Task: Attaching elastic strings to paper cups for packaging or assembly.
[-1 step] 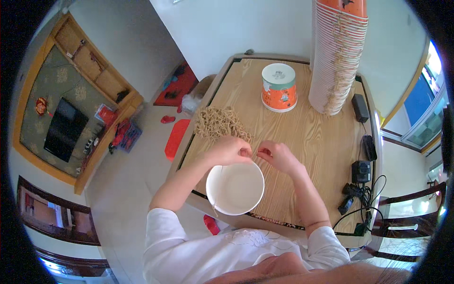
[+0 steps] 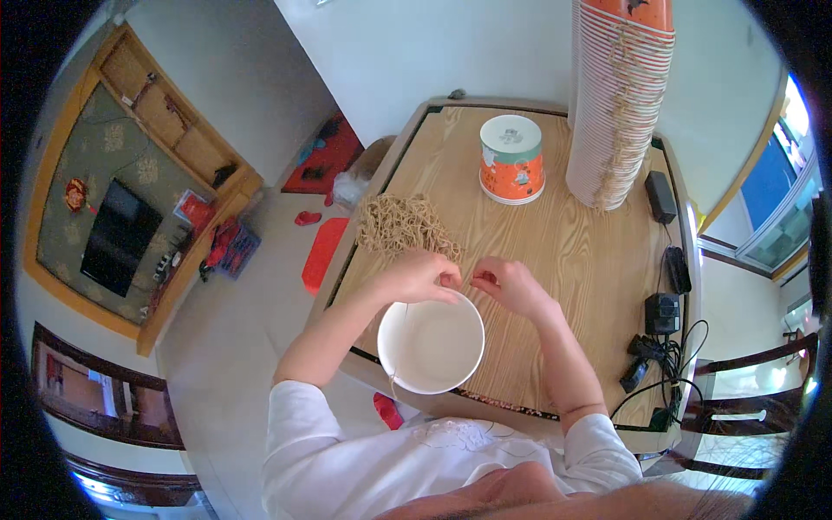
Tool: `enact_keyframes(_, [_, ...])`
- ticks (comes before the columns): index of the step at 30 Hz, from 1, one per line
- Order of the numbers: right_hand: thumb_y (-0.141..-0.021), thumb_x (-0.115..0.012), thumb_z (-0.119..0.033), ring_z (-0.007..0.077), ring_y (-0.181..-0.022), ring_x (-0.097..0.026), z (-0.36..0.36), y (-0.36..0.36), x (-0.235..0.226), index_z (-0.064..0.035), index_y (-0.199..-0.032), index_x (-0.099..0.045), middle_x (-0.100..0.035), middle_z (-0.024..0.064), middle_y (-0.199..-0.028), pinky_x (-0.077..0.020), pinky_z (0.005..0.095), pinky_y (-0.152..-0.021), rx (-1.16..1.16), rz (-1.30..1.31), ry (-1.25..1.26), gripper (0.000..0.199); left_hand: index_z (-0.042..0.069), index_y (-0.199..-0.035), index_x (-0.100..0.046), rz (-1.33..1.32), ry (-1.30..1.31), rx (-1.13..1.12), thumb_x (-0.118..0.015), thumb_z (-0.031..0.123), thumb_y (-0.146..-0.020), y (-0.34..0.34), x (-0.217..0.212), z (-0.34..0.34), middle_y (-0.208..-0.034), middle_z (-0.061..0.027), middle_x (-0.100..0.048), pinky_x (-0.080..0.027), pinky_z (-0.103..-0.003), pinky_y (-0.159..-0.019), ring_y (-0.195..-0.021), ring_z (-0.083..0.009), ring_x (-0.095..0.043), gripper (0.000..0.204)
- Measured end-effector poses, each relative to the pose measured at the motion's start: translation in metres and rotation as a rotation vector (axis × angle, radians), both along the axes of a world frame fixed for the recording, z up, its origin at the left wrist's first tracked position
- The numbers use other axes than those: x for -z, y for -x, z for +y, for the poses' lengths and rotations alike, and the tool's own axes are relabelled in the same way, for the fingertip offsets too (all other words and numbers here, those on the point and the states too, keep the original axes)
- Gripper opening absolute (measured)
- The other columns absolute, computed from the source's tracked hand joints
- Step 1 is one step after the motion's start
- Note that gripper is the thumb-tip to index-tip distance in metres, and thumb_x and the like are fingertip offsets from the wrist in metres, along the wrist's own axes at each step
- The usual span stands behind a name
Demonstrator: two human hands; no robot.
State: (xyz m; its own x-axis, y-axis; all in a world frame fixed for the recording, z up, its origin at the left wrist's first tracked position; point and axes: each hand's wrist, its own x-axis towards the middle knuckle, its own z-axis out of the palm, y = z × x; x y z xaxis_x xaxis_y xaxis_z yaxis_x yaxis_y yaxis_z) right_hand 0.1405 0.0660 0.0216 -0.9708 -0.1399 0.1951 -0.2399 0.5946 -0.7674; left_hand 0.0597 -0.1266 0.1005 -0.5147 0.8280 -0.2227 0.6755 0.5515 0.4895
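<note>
Our left hand (image 2: 422, 276) and right hand (image 2: 507, 284) pinch a thin string (image 2: 461, 279) over the empty white paper bowl (image 2: 431, 342) at the worktop's (image 2: 572, 251) near edge, its handle not yet attached.

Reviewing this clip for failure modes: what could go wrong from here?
1. The white paper bowl overhangs the near edge of the table; a nudge from the left hand could tip it to the floor.
2. The tall stack of bowls looks top-heavy and may topple if the table is bumped.
3. The pile of strings sits at the table's left edge and could slide off.
</note>
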Motion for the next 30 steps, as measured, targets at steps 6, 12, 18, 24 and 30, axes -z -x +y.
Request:
enact_keyframes(6, [-0.082, -0.064, -0.005, 0.0216, -0.078, -0.064, 0.005, -0.006, -0.012, 0.0006, -0.093, -0.062, -0.065, 0.0122, -0.086, -0.0514, 0.0314, -0.07, -0.064, -0.003, 0.163, 0.012, 0.005, -0.084, -0.067, 0.126, -0.01, 0.101, -0.07, 0.021, -0.075, -0.002, 0.007, -0.008, -0.082, -0.0098, -0.067, -0.049, -0.038, -0.073, -0.079, -0.0276, -0.064, 0.019])
enact_keyframes(12, [-0.082, -0.062, -0.009, 0.028, -0.08, -0.065, 0.015, -0.008, -0.016, -0.0026, -0.093, -0.063, -0.065, 0.015, -0.086, -0.0504, 0.0362, -0.07, -0.042, 0.087, 0.163, 0.013, 0.003, -0.084, -0.061, -0.027, -0.157, -0.103, -0.066, 0.015, -0.081, -0.016, 0.015, -0.012, -0.073, -0.0088, -0.066, -0.05, -0.033, -0.064, -0.069, -0.0177, -0.063, 0.014])
enact_keyframes(18, [-0.081, -0.064, -0.004, 0.0231, -0.078, -0.064, 0.001, -0.005, -0.006, -0.0015, -0.091, -0.064, -0.064, 0.0114, -0.084, -0.0508, 0.0323, -0.069, -0.158, 0.091, 0.074, 0.01, 0.004, -0.082, -0.053, -0.407, -0.403, -0.176, -0.058, 0.004, -0.087, -0.004, 0.059, -0.018, -0.073, -0.0021, -0.059, -0.049, -0.028, -0.062, -0.07, -0.0104, -0.06, 0.008])
enact_keyframes(24, [-0.08, -0.065, -0.008, 0.0277, -0.077, -0.063, -0.011, -0.001, 0.005, -0.0015, -0.087, -0.062, -0.063, 0.0126, -0.083, -0.0497, 0.0361, -0.067, -0.164, 0.099, 0.012, 0.01, 0.002, -0.08, -0.057, -0.529, -0.539, -0.085, -0.056, -0.003, -0.084, 0.0, 0.075, -0.025, -0.074, -0.0021, -0.059, -0.046, -0.025, -0.062, -0.07, -0.0102, -0.058, 0.007])
enact_keyframes(30, [-0.079, -0.064, -0.008, 0.0286, -0.074, -0.063, -0.014, -0.001, 0.004, -0.0011, -0.086, -0.062, -0.063, 0.014, -0.08, -0.0498, 0.036, -0.066, -0.145, -0.035, -0.048, 0.01, 0.007, -0.087, -0.072, -0.222, -0.496, 0.048, -0.062, -0.002, -0.079, 0.001, 0.08, -0.029, -0.076, -0.0056, -0.063, -0.048, -0.028, -0.065, -0.072, -0.0146, -0.061, 0.015])
